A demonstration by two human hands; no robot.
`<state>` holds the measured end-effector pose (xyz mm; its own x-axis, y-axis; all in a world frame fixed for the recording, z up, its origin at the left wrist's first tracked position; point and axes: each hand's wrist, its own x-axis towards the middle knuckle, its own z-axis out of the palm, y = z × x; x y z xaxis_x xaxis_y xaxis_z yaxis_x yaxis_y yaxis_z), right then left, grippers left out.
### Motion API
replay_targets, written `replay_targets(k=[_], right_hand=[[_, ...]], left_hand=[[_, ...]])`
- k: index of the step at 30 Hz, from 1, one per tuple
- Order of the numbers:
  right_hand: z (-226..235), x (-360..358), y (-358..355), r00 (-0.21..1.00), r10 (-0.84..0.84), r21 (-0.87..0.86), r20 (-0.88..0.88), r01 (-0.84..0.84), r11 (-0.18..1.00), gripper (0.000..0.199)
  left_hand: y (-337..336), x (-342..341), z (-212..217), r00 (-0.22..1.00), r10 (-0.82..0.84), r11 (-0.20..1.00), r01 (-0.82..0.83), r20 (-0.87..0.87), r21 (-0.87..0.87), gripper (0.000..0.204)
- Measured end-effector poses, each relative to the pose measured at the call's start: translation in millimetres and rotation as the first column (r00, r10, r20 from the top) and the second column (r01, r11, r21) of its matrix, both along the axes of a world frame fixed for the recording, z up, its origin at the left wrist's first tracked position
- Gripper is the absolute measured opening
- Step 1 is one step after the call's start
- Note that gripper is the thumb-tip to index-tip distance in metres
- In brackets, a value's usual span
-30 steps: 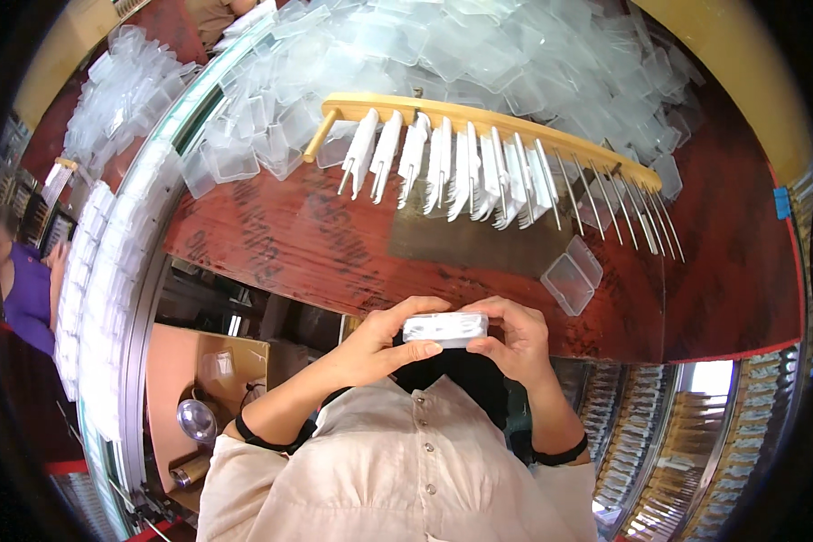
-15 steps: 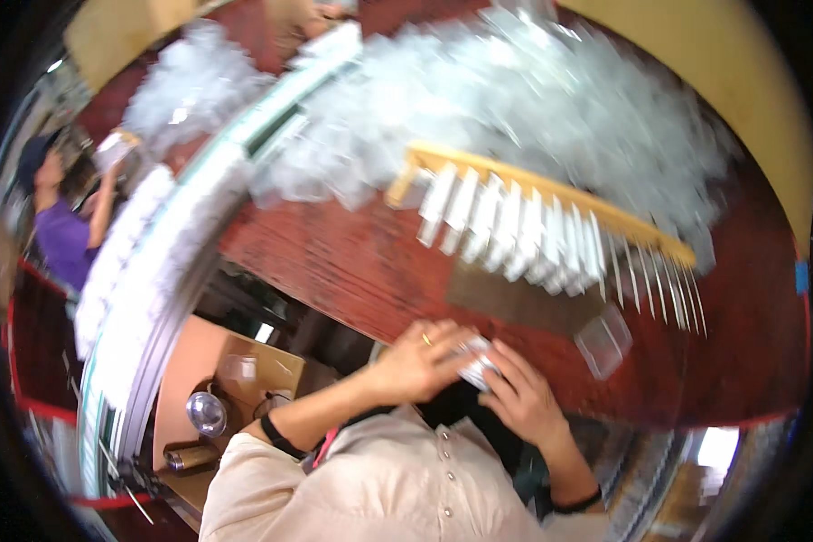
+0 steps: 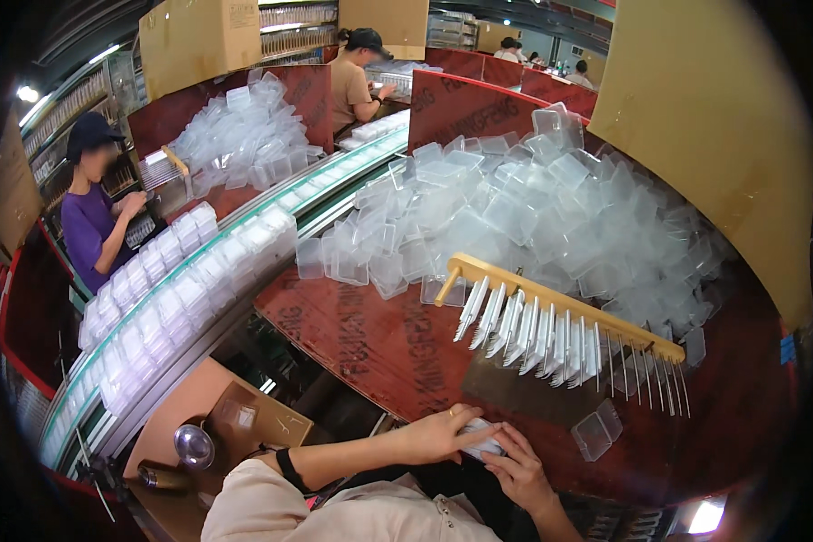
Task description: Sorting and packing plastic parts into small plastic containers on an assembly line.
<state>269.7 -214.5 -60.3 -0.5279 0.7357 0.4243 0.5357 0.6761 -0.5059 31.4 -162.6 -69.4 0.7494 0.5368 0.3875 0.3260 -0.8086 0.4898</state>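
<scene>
A small clear plastic box (image 3: 484,442) sits pinched between both hands at the near edge of a red-brown table (image 3: 379,343), close against the worker's body. The left hand (image 3: 438,434) lies over its top and near side, fingers closed on it; the right hand (image 3: 519,470) cups it from below and to the right, fingers curled round its end. The box looks light, thin-walled and slick, likely to flex or crack if squeezed, so its short ends seem the safest hold. Just beyond the hands, another open box (image 3: 598,432) lies on the table, below a wooden rack (image 3: 551,303) hung with white inserts. Behind the rack rises a heap of clear boxes (image 3: 533,217). To the left, a conveyor (image 3: 190,289) carries more boxes past two other workers.
</scene>
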Motion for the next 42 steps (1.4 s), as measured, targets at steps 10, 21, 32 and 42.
replay_targets(k=[10, 21, 32, 42], right_hand=[[-5, -10, -25, 0.898, -0.235, -0.342, -0.372, 0.103, 0.934, 0.060], [17, 103, -8, 0.682, -0.634, 0.347, 0.364, 0.532, 0.772, 0.061], [34, 93, -4, 0.461, -0.718, -0.104, -0.522, 0.801, 0.590, 0.017], [123, 88, -91, -0.171, 0.160, 0.116, -0.972, 0.242, 0.963, 0.029]], left_hand=[[-15, 0, -3, 0.988, -0.038, 0.716, -0.078, 0.150, 0.694, 0.042], [-254, -382, 53, -0.327, 0.767, -0.534, -0.802, 0.552, 0.268, 0.052], [-173, -277, 53, 0.088, 0.850, 0.084, -0.996, 0.520, 0.031, 0.036], [-133, 136, -12, 0.877, -0.275, 0.311, 0.469, 0.394, -0.827, 0.041]])
